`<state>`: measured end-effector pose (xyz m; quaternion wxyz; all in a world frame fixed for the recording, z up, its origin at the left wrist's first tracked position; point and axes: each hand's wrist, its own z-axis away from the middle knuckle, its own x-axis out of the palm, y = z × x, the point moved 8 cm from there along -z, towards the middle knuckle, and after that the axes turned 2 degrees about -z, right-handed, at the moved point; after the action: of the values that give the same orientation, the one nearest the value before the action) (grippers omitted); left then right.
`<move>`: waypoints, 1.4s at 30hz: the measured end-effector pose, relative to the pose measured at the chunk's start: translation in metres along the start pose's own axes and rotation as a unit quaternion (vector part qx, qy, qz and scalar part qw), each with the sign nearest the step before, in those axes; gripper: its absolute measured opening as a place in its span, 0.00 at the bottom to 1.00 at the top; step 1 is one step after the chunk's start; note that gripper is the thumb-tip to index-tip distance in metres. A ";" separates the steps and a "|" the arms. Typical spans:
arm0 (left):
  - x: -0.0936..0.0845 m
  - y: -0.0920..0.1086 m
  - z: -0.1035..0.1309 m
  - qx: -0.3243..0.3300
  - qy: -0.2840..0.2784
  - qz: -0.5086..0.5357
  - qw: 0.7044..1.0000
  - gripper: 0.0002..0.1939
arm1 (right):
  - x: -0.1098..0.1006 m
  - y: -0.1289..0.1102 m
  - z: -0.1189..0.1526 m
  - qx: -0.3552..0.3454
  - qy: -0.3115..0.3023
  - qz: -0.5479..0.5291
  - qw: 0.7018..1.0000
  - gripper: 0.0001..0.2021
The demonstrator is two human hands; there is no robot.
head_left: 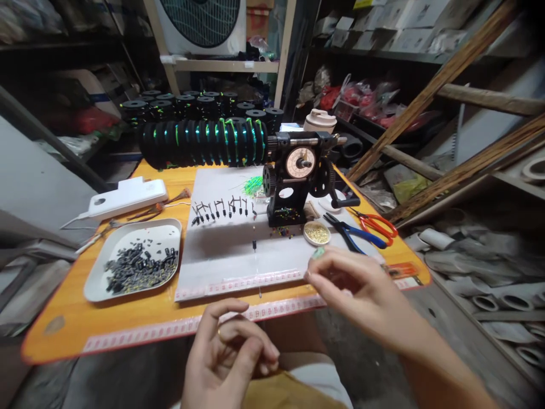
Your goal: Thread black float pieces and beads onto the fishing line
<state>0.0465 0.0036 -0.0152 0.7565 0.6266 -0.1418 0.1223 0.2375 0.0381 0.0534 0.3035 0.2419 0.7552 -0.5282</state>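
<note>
My right hand (353,287) hovers over the front right of the white board (213,258), thumb and index finger pinched. Whatever is in the pinch is too small to make out. Close behind it stands a round dish of tiny gold pieces (317,233). Below the table's front edge my left hand (232,346) is curled, thumb against the fingers; I cannot see if it holds anything. Between the hands a thin line (257,270) hangs from the winding machine's side, carrying a small black cylinder (254,245). A row of similar black pieces with wire ends (219,211) lies behind.
A hand-cranked winder (293,182) bears a row of black spools (204,142). Blue-handled pliers (355,233) and orange-handled pliers (377,224) lie right. A white tray (91,284) of black parts sits left, near a white power strip (128,197). Measuring tape (140,335) lines the edge.
</note>
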 end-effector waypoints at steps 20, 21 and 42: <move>0.006 -0.002 0.014 -0.036 -0.060 0.059 0.996 0.15 | 0.047 -0.051 0.021 -0.055 -0.118 -0.153 0.980 0.06; 0.006 -0.002 0.014 -0.038 -0.060 0.059 0.996 0.15 | 0.046 -0.053 0.020 -0.066 -0.119 -0.151 0.979 0.06; -0.001 0.004 0.016 0.068 -0.041 0.004 0.997 0.11 | 0.039 -0.075 0.026 -0.167 -0.129 0.001 0.977 0.17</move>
<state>0.0431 -0.0115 -0.0092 0.7050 0.6805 -0.1671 0.1091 0.1635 -0.0089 0.0678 0.4350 0.1186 0.7872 -0.4209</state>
